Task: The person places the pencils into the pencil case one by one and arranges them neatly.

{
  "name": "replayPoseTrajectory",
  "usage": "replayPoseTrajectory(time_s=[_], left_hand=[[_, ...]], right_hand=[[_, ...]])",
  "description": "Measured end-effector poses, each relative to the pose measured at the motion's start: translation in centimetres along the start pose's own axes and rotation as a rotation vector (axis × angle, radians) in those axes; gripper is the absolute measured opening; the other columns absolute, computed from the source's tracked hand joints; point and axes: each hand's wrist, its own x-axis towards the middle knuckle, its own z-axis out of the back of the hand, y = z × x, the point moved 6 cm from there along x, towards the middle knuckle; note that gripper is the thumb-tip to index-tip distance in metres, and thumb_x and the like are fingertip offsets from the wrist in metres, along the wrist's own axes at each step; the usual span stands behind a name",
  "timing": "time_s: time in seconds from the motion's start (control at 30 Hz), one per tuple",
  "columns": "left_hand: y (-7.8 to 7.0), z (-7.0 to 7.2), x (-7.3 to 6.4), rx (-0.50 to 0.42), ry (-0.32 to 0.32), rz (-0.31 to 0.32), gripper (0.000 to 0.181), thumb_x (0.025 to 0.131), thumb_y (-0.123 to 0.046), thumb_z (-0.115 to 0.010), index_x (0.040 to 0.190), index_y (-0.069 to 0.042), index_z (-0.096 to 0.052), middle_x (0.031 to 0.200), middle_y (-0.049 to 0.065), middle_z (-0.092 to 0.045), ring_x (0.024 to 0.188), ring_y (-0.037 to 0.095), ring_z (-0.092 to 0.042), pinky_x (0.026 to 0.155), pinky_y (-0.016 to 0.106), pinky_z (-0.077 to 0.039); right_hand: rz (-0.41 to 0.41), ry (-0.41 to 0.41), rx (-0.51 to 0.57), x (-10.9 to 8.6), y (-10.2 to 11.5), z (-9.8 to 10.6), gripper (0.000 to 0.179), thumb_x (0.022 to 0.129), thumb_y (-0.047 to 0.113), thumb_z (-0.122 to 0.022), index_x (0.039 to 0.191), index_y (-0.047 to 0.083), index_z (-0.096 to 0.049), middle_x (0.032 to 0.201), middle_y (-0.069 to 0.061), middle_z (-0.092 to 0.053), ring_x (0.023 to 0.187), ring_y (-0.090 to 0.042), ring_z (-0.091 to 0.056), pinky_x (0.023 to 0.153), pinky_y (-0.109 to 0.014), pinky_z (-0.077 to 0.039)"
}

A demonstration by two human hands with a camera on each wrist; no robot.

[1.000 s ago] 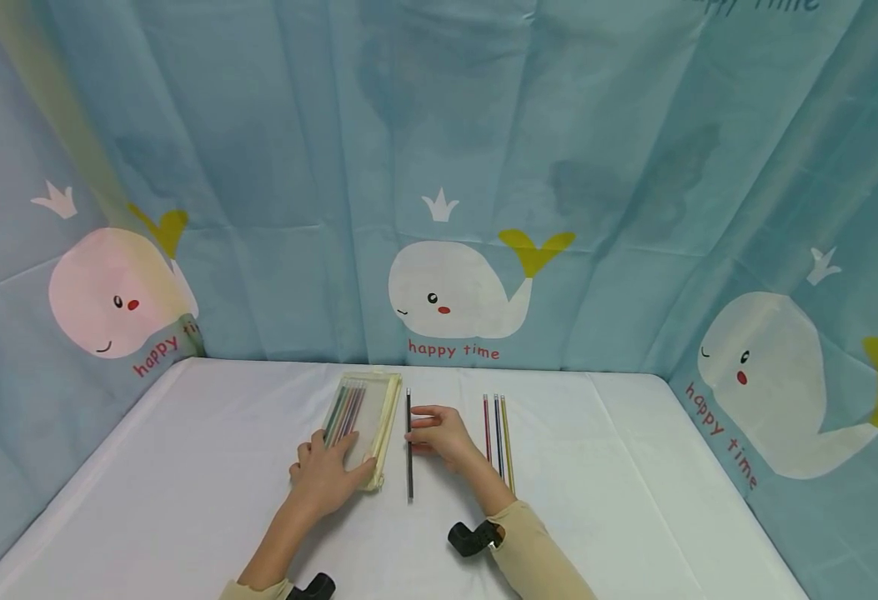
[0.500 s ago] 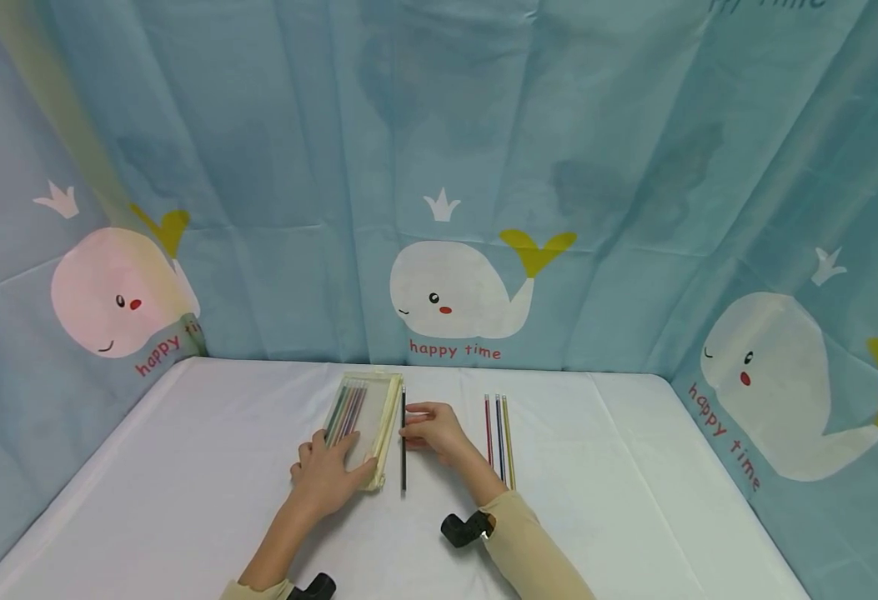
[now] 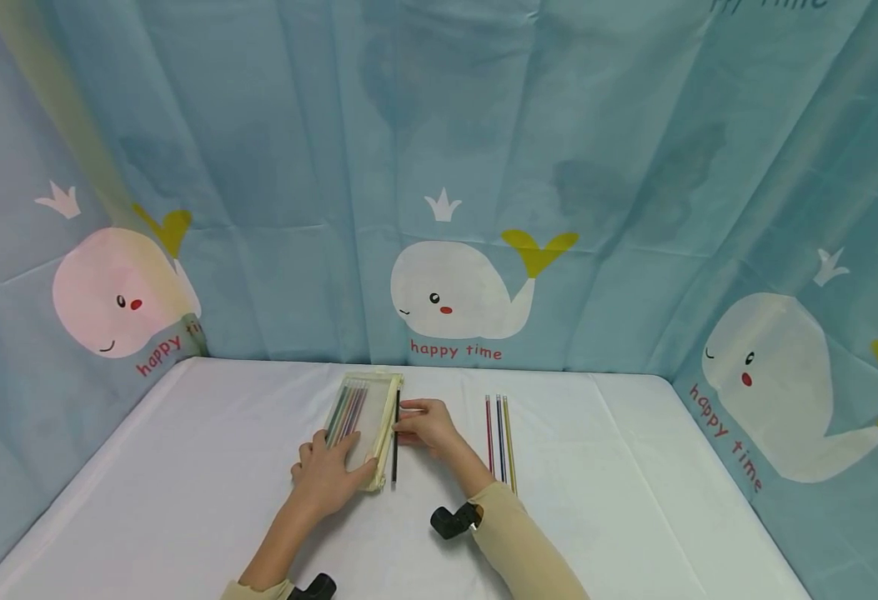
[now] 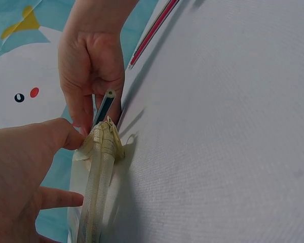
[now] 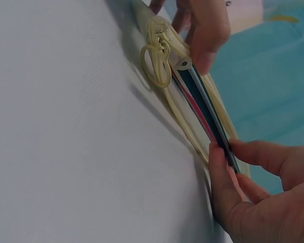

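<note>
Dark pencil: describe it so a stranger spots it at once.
On the white table, find the see-through pouch with the yellow edge. At that edge, the right grip pinches the dark pencil. Unlike the red, blue and yellow pencils to its right, or the pouched pencils, it alone is pinched.

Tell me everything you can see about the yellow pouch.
The pouch looks like see-through mesh, with pale yellow edging and a looped zipper pull. It lies slanted on the white table, its right side unzipped, where the right hand holds a dark pencil. Colored pencils show inside. The left hand rests on its near part.
</note>
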Motion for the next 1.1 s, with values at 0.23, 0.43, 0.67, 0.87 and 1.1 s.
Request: replayPoseTrajectory(time_s=[0.23,0.43,0.67,0.87,1.1], left_hand=[[0.0,0.0,0.0,0.005,-0.005,0.010,0.070,0.098,-0.049,-0.064,0.150,-0.003,-0.057,0.152,0.044,-0.032,0.134,0.064,-0.034,0.095,0.077,-0.035],[0.0,0.0,-0.1,0.006,-0.010,0.009,0.070,0.098,-0.050,-0.064,0.149,-0.003,-0.058,0.151,0.044,-0.033,0.132,0.062,-0.035,0.094,0.075,-0.036],[0.1,-0.1,0.0,0.003,-0.005,0.007,0.070,0.098,-0.050,-0.064,0.150,-0.004,-0.057,0.151,0.043,-0.033,0.132,0.062,-0.035,0.094,0.075,-0.035],[0.1,-0.1,0.0,0.005,0.002,0.006,0.071,0.099,-0.052,-0.063,0.151,-0.005,-0.056,0.152,0.043,-0.032,0.132,0.062,-0.035,0.094,0.075,-0.035],[0.1,-0.1,0.1,0.011,-0.005,0.006,0.071,0.098,-0.052,-0.063,0.150,-0.004,-0.057,0.151,0.044,-0.033,0.132,0.062,-0.035,0.094,0.075,-0.036]], right_hand=[[0.010,-0.024,0.027,0.3,0.3,-0.7,0.047,0.090,-0.012,-0.073,0.136,-0.011,-0.062,0.115,-0.024,-0.073,0.080,-0.018,-0.076,0.080,-0.040,-0.064],[0.026,-0.036,0.048,0.6,0.5,-1.1,0.048,0.090,-0.014,-0.071,0.136,-0.010,-0.063,0.113,-0.021,-0.073,0.081,-0.020,-0.077,0.080,-0.041,-0.064],[0.042,-0.058,0.067,0.6,0.6,-1.5,0.047,0.089,-0.015,-0.070,0.135,-0.013,-0.061,0.108,-0.022,-0.072,0.075,-0.018,-0.074,0.079,-0.041,-0.064],[0.066,-0.070,0.092,0.5,0.7,-2.1,0.046,0.089,-0.017,-0.068,0.134,-0.017,-0.058,0.110,-0.027,-0.072,0.073,-0.019,-0.073,0.079,-0.044,-0.064],[0.063,-0.096,0.091,0.4,0.8,-2.7,0.047,0.089,-0.017,-0.070,0.134,-0.015,-0.059,0.111,-0.027,-0.071,0.072,-0.018,-0.073,0.076,-0.041,-0.064]])
